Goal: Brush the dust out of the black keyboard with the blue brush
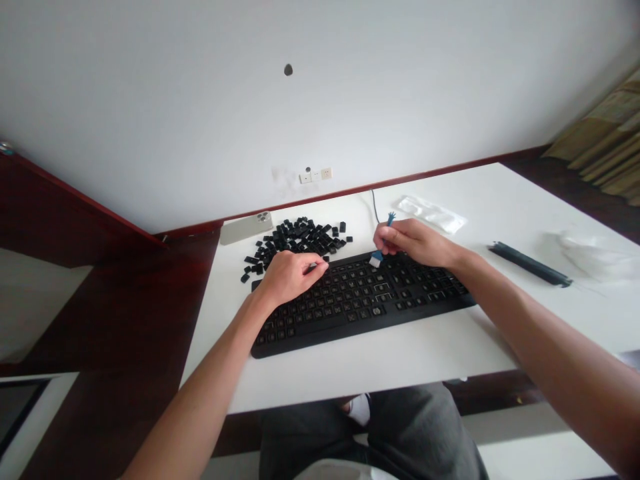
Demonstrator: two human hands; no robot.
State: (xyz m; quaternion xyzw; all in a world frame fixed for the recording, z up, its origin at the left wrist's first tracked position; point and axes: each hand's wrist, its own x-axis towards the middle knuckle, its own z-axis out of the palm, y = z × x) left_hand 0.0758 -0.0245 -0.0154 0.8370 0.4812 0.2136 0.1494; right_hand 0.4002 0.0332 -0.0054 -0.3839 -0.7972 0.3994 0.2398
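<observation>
A black keyboard (360, 303) with its keycaps removed lies across the white table (410, 360). My left hand (290, 275) rests on the keyboard's upper left part, fingers curled, the fingertips pressing on its top edge. My right hand (413, 241) grips a small blue brush (383, 241) with a white bristle tip that touches the keyboard's upper middle. A pile of loose black keycaps (297, 241) lies just behind the left hand.
A phone (246, 227) lies face down at the table's far left corner. A clear plastic bag (433, 213) and the keyboard cable (374, 205) sit behind the right hand. A long black bar (530, 265) and a crumpled plastic wrap (595, 257) lie to the right.
</observation>
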